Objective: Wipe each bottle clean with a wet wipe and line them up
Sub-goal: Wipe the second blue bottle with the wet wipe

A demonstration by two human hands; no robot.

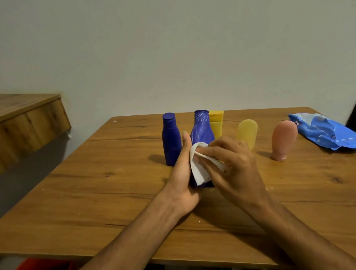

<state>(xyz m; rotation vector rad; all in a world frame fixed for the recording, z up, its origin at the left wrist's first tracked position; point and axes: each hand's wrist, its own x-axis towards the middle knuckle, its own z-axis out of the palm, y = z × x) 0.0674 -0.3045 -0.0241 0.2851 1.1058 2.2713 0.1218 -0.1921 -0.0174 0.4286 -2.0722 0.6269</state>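
Counter [91,185]: wooden, filling the lower middle of the frame, with a pale wall behind it.
Marked blue bottle [201,130]: at the centre of the frame, upright or nearly so, white scribbles on its upper body; its lower half is covered by both hands, so whether its base touches the counter cannot be told.
Left hand [182,177]: wrapped round the left side of the marked blue bottle, thumb straight up along it; the fingers are hidden behind the bottle.
Left grip: closed round the bottle, holding it steady.
Right hand [235,162]: comes in from the lower right, fingers curved over the front of the bottle.
Right grip: fingers bent onto the wet wipe [197,172], pressing the crumpled white sheet against the bottle's front.
Plain blue bottle [171,139]: upright with cap on, just left of the marked one and touching the left thumb's side of the frame.
Yellow bottle [216,123]: upright behind the marked bottle, partly hidden by it.
Pale yellow tube [247,134]: stands on its cap, right of centre.
Pink tube [284,139]: stands on its cap further right, apart from the others.
Wipe pack [327,132]: blue and crinkled, lying flat at the right edge of the counter.
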